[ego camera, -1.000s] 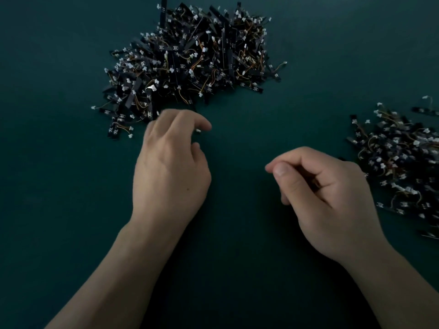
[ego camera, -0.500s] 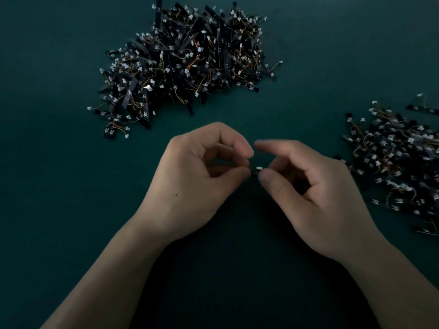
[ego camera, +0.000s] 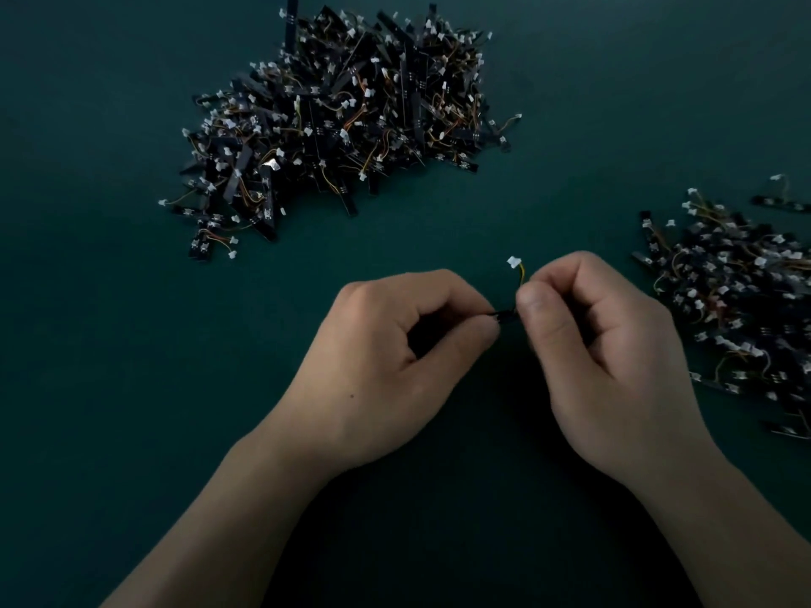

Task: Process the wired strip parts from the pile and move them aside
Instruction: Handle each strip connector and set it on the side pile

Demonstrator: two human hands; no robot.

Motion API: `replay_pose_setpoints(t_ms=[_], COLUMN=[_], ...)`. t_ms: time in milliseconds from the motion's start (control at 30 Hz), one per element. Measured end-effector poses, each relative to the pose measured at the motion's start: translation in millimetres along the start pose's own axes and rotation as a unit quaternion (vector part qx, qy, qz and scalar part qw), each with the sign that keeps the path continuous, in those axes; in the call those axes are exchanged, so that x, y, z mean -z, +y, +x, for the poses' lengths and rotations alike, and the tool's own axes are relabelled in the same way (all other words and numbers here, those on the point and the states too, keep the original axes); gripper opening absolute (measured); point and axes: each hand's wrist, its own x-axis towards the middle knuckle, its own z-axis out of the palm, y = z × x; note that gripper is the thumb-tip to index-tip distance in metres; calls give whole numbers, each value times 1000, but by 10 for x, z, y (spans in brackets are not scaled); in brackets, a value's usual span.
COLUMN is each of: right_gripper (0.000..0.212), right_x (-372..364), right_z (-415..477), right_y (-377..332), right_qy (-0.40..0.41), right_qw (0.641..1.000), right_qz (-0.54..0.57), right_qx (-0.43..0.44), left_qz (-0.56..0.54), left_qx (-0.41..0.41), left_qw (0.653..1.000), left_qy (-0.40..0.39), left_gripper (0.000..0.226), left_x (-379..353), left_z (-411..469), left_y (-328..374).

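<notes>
Head camera shows one wired strip part (ego camera: 505, 314) held between the two hands, over the dark green table top (ego camera: 131, 366). Only a short dark piece of it shows, in the narrow gap between the left fingertips and the right thumb; the rest is hidden inside the grips. From the right fingertips a thin yellow-orange wire (ego camera: 522, 276) rises and curves to a small white connector (ego camera: 513, 262), which stands free just above the right index finger.

The left hand (ego camera: 395, 357) pinches the strip's left end, with the thumb (ego camera: 482, 334) pressed toward the index finger and the other fingers curled under. The right hand (ego camera: 605, 344) pinches the other end where the wire begins, its thumb against the curled index finger and the remaining fingers folded toward the palm. The two sets of fingertips are near each other but not touching.

Well beyond the left knuckles, toward the far side of the table, lies the large pile (ego camera: 342, 116) of black strips with white connectors and coloured wires. To the right of the right knuckles, near them but apart, lies a looser heap (ego camera: 741, 309) of the same parts, running past the frame's right edge.
</notes>
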Motion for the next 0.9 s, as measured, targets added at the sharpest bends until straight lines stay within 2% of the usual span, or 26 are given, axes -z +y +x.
replay_pose_setpoints(t_ms=[100,233,400,567,900], right_gripper=[28,38,32,34,34], right_x=[-3,14,34,47,40], right_z=[5,13,19,10,8], right_y=[0,10,0,-6,-9], right_qy=[-15,-43,-55,-74,-64], right_qw=[999,999,998,997,998], right_qz=[30,6,24,17,-1], right_qx=[3,27,21,15,21], left_qz=[-22,-42,-115,-103,-56], left_qx=[18,38,52,58,50], left_qw=[1000,998,992,993,997], left_qy=[6,13,-22,-14,-11], left_gripper=[14,18,19,20,20], left_x=[10,12,36,22,10], left_z=[4,22,22,29,32], left_y=[-4,-7,2,0,13])
